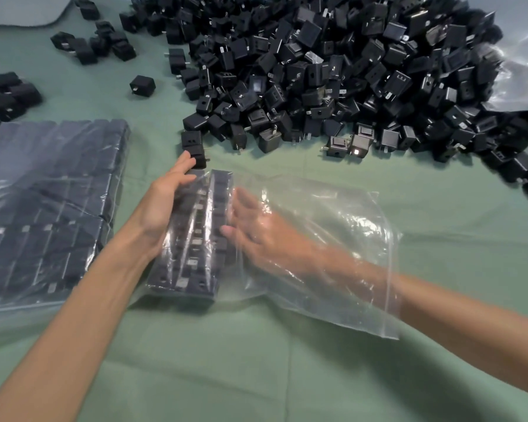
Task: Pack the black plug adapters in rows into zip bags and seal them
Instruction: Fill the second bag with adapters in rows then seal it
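Observation:
A clear zip bag lies on the green cloth in front of me. Two rows of black plug adapters lie inside it along its left end. My right hand is inside the bag, seen through the plastic, its straight fingers against the right side of the rows. My left hand is outside the bag and presses flat against the left side of the rows, its fingertips next to a loose adapter.
A big heap of loose black adapters fills the back right. A full zip bag of adapters in rows lies at the left. Small clusters of adapters sit at the back left. More clear plastic lies at the far right.

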A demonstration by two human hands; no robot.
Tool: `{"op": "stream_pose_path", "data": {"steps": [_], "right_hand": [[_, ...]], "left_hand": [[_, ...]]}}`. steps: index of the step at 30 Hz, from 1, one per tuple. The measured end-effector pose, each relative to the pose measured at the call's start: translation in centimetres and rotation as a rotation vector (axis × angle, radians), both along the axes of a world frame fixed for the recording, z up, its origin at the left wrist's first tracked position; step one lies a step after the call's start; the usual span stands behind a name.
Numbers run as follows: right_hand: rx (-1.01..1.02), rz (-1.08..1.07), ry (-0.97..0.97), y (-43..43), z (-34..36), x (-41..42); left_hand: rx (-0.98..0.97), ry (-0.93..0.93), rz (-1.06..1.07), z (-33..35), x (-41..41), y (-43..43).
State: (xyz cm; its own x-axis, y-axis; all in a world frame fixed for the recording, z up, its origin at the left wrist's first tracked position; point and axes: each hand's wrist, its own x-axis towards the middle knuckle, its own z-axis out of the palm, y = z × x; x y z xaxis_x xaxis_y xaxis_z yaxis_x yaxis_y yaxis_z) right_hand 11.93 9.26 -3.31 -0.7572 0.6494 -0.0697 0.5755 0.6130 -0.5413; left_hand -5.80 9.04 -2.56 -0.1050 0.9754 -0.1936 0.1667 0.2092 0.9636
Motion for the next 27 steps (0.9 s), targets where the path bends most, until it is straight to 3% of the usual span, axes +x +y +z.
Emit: {"op": "stream_pose_path", "data": {"steps": [4,8,16,18,20,23,27], "right_hand": [[0.249,0.037,-0.067,-0.7,-0.4,-0.2],[0.029,-0.007,-0.135,-0.6,-0.5,0.4],[0.03,-0.071,-0.183,-1.1,-1.4,0.0],[0.03,-0.079,-0.166,-0.8,-1.6,0.2],[0.06,-0.064,-0.123,-0.6,-1.3,0.5],[0.297,0.023,0.05,-0.5,-1.0,0.9],[0.339,0.027,-0.07,-0.8,-1.4,1.5]], "left_hand": [[-0.012,-0.022,0.002,0.2,-0.7,0.0],[-0.015,0.034,-0.022,0.0,-0.9,0.3],[-0.023,0.133,-0.041,0.1,-0.7,0.0],[-0.063,0.287,-0.049,0.7,-0.5,-0.7],[-0.063,0.599,-0.137,0.9,0.0,-2.7],[-0.04,0.966,-0.146,0.4,1.1,-6.6],[-0.013,0.982,-0.045,0.1,1.4,-7.6]]}}
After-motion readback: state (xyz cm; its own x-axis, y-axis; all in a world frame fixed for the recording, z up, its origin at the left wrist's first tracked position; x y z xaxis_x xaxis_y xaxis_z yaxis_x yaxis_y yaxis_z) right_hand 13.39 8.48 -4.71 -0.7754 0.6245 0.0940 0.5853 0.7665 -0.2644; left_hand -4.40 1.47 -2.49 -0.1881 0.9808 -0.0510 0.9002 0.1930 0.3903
